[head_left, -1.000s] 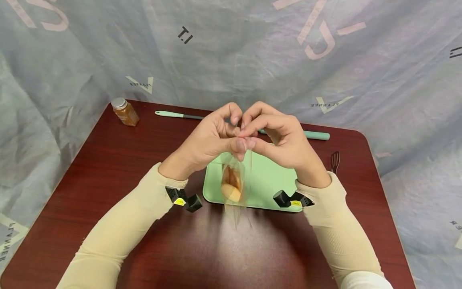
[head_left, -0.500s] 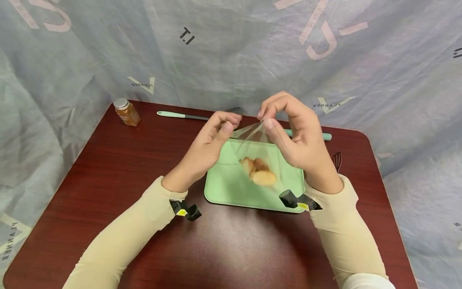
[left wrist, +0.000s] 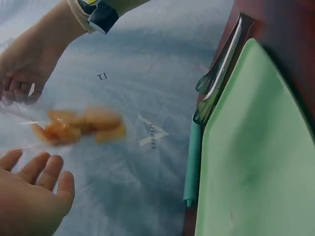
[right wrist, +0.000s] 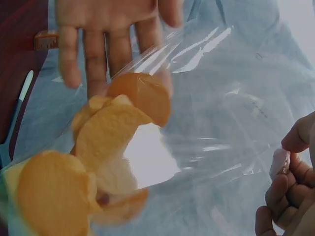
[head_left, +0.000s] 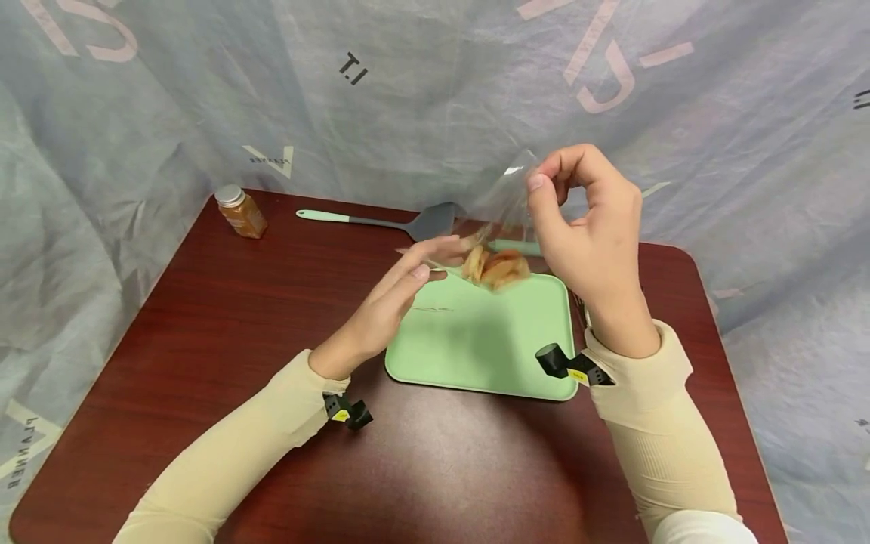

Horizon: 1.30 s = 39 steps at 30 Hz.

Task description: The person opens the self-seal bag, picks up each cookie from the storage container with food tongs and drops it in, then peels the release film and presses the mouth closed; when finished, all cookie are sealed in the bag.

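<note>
My right hand [head_left: 590, 223] pinches one edge of a clear plastic bag [head_left: 511, 189] between thumb and fingers, above the far side of a light green tray [head_left: 469, 355]. Several round, orange-yellow slices, like chips or dried fruit, lie inside the bag [right wrist: 113, 142] at its lower part. My left hand [head_left: 390, 302] is held to the left of the bag with its fingers extended. In the right wrist view the left fingers [right wrist: 96, 59] spread straight beside the bag, partly behind it. Whether they touch the plastic I cannot tell.
A spatula with a grey head [head_left: 433, 223] lies along the table's back edge. At the back left stands a silver-lidded jar [head_left: 242, 214] of brown contents. A green cylindrical object [left wrist: 193, 164] lies behind the tray, and metal tongs [left wrist: 227, 66] lie beside it.
The hands have separated. My right hand has moved up and right, lifting the bag from in front of the tray; the slices have swung upward. My left hand has released its hold and straightened its fingers.
</note>
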### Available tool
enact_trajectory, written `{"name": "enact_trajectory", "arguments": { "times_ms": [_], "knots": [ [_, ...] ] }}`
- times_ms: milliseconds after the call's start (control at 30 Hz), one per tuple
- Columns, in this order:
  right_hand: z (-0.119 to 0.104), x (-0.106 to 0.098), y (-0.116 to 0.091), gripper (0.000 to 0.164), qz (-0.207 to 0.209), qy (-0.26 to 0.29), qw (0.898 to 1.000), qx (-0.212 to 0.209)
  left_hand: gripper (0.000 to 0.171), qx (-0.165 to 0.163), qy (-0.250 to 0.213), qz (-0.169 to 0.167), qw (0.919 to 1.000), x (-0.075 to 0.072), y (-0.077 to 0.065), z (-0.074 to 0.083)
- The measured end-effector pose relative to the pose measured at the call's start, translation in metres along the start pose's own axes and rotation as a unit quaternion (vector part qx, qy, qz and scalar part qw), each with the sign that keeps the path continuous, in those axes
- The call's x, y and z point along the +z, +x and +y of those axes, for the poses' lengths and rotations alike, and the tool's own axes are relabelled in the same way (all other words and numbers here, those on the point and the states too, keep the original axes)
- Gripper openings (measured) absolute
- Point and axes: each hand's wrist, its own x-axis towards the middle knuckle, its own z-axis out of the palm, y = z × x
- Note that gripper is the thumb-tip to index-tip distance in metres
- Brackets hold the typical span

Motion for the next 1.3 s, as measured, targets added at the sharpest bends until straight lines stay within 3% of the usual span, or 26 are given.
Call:
{"name": "enact_trajectory", "arguments": {
  "times_ms": [67, 167, 333, 500, 567, 833, 1000, 1167, 1300],
  "knots": [
    [-0.008, 0.0, 0.0, 0.014, 0.01, 0.011, 1.0, 0.024, 0.046, -0.001, -0.022, 0.014, 0.9997, 0.002, 0.001, -0.002],
    [-0.017, -0.002, 0.0, 0.014, 0.015, 0.028, 0.999, 0.042, 0.044, -0.003, 0.006, 0.051, 0.9987, 0.004, 0.003, -0.004],
    [-0.011, -0.008, -0.001, 0.012, 0.013, 0.066, 0.995, 0.077, 0.029, -0.021, 0.01, 0.137, 0.9903, 0.002, 0.01, -0.002],
    [0.013, -0.016, -0.004, 0.008, 0.008, 0.191, 0.972, 0.137, 0.028, 0.009, 0.016, 0.176, 0.9843, -0.007, 0.017, 0.009],
    [0.02, -0.018, -0.005, 0.006, 0.016, 0.243, 0.957, 0.155, 0.029, 0.033, 0.014, 0.18, 0.983, -0.01, 0.021, 0.015],
    [0.028, -0.015, -0.011, 0.01, 0.058, 0.317, 0.942, 0.094, 0.022, 0.11, 0.025, 0.22, 0.9689, -0.017, 0.037, 0.038],
    [0.023, -0.012, -0.012, 0.014, 0.092, 0.344, 0.933, 0.06, 0.02, 0.132, 0.034, 0.231, 0.9634, -0.019, 0.045, 0.046],
    [0.02, -0.011, -0.011, 0.016, 0.098, 0.323, 0.941, 0.026, 0.018, 0.137, 0.019, 0.233, 0.9625, -0.021, 0.049, 0.049],
    [0.02, -0.011, -0.012, 0.009, 0.087, 0.292, 0.952, 0.001, 0.027, 0.164, 0.02, 0.237, 0.9574, -0.024, 0.049, 0.05]
  ]
}}
